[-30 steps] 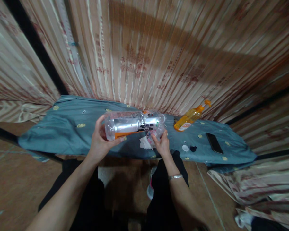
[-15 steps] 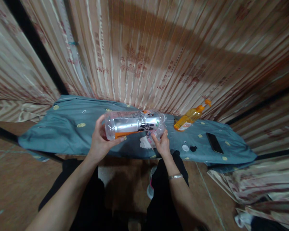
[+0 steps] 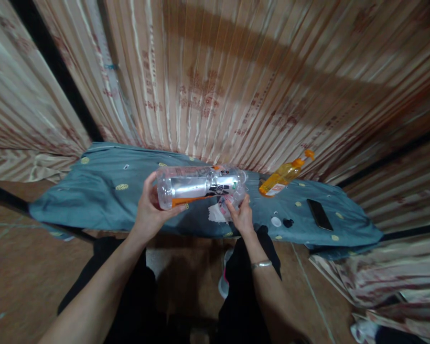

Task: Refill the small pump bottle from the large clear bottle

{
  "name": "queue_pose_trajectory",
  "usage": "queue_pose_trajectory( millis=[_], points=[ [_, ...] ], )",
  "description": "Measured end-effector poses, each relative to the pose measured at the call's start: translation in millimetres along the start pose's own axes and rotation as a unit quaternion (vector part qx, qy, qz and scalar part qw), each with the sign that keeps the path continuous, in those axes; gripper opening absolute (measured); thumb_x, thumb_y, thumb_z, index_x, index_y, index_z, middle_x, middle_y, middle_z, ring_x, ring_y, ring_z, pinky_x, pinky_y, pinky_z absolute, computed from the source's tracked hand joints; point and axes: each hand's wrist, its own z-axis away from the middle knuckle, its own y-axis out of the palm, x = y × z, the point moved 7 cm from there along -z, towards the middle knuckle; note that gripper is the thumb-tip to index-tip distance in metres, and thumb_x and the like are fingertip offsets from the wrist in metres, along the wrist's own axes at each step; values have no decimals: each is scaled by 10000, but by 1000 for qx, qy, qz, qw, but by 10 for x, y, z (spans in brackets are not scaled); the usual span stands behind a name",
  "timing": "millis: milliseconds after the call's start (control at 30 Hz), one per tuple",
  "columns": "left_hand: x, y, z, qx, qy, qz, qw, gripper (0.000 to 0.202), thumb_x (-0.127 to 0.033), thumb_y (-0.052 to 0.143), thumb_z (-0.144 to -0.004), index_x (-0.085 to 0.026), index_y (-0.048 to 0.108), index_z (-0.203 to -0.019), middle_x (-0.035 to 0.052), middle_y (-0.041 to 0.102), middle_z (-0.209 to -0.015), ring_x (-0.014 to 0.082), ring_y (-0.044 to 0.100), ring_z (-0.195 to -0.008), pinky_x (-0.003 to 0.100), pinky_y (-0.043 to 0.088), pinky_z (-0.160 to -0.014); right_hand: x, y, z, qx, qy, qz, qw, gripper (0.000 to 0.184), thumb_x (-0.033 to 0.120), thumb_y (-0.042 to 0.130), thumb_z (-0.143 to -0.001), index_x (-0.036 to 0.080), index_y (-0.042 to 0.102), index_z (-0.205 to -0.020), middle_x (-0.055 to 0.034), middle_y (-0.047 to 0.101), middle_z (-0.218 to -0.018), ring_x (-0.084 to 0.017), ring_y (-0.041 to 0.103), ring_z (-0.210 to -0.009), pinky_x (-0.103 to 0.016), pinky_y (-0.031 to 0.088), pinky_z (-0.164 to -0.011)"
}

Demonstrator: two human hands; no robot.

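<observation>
A clear plastic bottle (image 3: 189, 184) with a silver, orange and black label lies sideways between my hands, over the cloth-covered surface. My left hand (image 3: 151, 208) wraps round its base, thumb along the lower side. My right hand (image 3: 241, 214) closes on the other end, near the shoulder; the neck is partly hidden. A clear piece with pinkish print (image 3: 225, 204) shows by my right fingertips, and I cannot tell whether it belongs to the bottle. Below it lies a torn white paper (image 3: 215, 214).
An orange pump bottle (image 3: 281, 177) stands to the right at the back. Nearer are a white round cap (image 3: 275, 221), a small black piece (image 3: 288, 223) and a black phone (image 3: 319, 214). The blue cloth (image 3: 103, 205) covers a narrow bench before a patterned curtain (image 3: 208, 71).
Almost nothing differs. The view has shifted very slightly; both hands keep the same grip on the clear bottle.
</observation>
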Motion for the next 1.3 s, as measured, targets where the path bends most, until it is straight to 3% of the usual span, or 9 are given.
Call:
queue_pose_trajectory(
  millis=[300, 567, 767, 967, 1300],
  points=[
    [-12, 12, 4, -3, -23, 19, 1000, 927, -384, 956, -524, -205, 495, -1308, 113, 666, -1202, 310, 663, -1148, 430, 610, -896, -7, 3, 3, -4, -2, 4, 1000, 585, 558, 618, -831, 183, 465, -1253, -125, 731, -1016, -310, 721, -865, -404, 551, -758],
    [21, 9, -5, -14, -42, 29, 999, 956, -409, 961, -482, -193, 503, -1292, 116, 658, -1197, 341, 622, -1213, 466, 588, -944, 0, 3, -5, -4, -16, -6, 1000, 577, 559, 620, -837, 189, 460, -1248, -111, 723, -991, -294, 712, -850, -392, 551, -750],
    [88, 21, 14, -19, -87, 64, 994, 970, -339, 951, -473, -179, 471, -1300, 117, 682, -1167, 290, 702, -1038, 401, 624, -845, -10, 17, -11, 0, -18, -15, 1000, 590, 570, 609, -831, 179, 460, -1247, -117, 720, -1001, -301, 712, -892, -405, 548, -787],
    [169, 29, 43, -14, -124, 65, 990, 777, -326, 936, -486, -181, 555, -1147, 69, 715, -1044, 252, 723, -931, 374, 629, -806, 5, 10, -15, -1, -16, -11, 1000, 581, 566, 616, -824, 185, 465, -1235, -108, 721, -991, -292, 713, -863, -391, 546, -764],
    [154, 23, 51, -22, -103, 65, 992, 773, -311, 942, -477, -193, 568, -1142, 60, 712, -1070, 232, 722, -938, 369, 631, -818, 8, 6, -7, -5, -26, -20, 999, 602, 586, 603, -830, 188, 462, -1260, -115, 724, -1007, -292, 708, -859, -407, 549, -775]
  ],
)
